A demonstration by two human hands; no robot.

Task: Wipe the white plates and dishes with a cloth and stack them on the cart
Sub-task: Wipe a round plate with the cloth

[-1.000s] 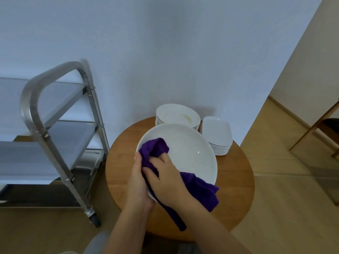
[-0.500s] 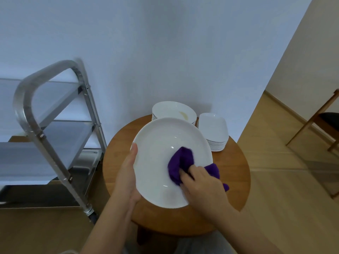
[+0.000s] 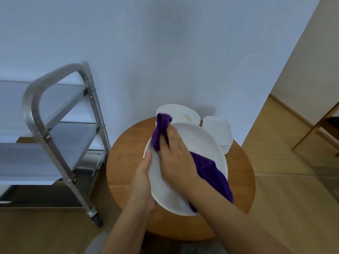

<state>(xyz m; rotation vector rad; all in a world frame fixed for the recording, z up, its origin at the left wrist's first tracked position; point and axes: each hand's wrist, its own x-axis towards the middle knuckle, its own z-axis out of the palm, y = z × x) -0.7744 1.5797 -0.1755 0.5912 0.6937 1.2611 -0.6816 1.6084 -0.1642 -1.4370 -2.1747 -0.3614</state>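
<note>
Nearby, plate stacks (image 3: 177,114) crowd round table (image 3: 126,162)

We are holding the large white plate (image 3: 198,143) tilted above the round desk (image 3: 124,162), and it is covering most of the desk's middle. Our left hand (image 3: 145,180) is gripping its left rim, and our right hand (image 3: 176,158) is pressing the purple cloth (image 3: 212,173) onto its face, so both forearms are blocking the near edge. Behind the plate, a stack of round plates (image 3: 179,112) and a stack of oblong dishes (image 3: 218,131) are filling the desk's far side against the wall (image 3: 165,52). To our left, the cart (image 3: 42,129) is standing just beside the desk; its shelves are lying open, though its curved handle bar (image 3: 31,99) and slanted post are crossing the way in.
</note>
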